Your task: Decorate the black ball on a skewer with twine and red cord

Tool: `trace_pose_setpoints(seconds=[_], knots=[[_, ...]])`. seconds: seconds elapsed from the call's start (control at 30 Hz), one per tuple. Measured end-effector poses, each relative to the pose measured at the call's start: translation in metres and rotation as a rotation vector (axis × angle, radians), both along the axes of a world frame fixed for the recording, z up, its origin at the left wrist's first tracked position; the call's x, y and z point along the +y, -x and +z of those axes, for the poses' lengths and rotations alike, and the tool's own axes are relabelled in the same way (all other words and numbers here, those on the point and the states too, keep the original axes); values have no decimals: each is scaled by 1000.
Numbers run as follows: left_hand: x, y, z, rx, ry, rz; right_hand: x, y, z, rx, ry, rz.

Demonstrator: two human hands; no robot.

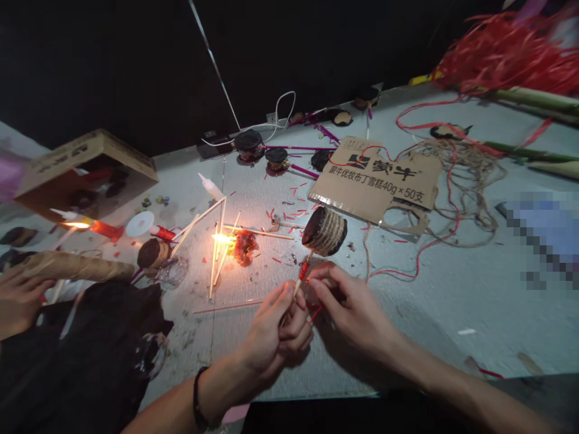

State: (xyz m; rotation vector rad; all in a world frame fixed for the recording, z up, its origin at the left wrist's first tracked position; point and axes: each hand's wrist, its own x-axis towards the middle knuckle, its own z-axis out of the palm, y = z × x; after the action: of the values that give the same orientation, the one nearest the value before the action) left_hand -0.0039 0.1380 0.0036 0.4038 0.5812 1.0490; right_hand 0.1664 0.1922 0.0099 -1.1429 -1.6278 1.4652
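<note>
The person's left hand [275, 328], with a black wristband [196, 398] on its wrist, pinches a thin wooden stick [298, 283] between the thumb and fingers. The right hand [350, 301] has its fingertips [316, 283] pressed together on a red thread [304, 271], which is wound around the stick. Just above both hands, on top of the stick, sits a dark disc wrapped with jute twine [324, 232], and it leans to one side. Behind it, on the grey table [452, 313], a small flame [221, 239] burns on crossed wooden sticks [216, 259], beside a melted red lump [245, 247]. To the right lies a piece of cardboard [373, 178] with black print, where I can read the brand 蒙牛 and the line 蒙牛优牧布丁雪糕 40g × 50支. Loose twine [465, 187] lies next to it. On the left, a hand [18, 301] of unclear owner is near a long twine-wrapped roll [75, 266], a burning red candle [102, 230] and a cardboard box [85, 175]. Farther back are dark discs on purple sticks [248, 144], white cables [275, 114], a heap of red ribbon [502, 54] and green stalks [534, 99]. A patch at the right side is pixelated, so I cannot tell what it is.
</note>
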Motion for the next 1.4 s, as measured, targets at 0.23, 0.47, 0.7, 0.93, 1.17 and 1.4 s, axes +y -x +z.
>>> trace_pose_setpoints(seconds=[0.23,0.47,0.7,0.93,1.17,1.4], knots=[[-2,-1,2,-29,3,-38,1,1,2,84,43,43],[-2,2,-4,6,30,-61,1,1,3,118,89,62],[-3,2,-4,-25,12,-74,3,1,4,61,69,48],[-4,0,-6,-40,-45,-95,4,2,5,182,193,77],[-7,-4,-14,102,-69,-8,4,1,3,178,209,94],[-7,-2,-15,119,-85,4,4,0,3,149,227,88]])
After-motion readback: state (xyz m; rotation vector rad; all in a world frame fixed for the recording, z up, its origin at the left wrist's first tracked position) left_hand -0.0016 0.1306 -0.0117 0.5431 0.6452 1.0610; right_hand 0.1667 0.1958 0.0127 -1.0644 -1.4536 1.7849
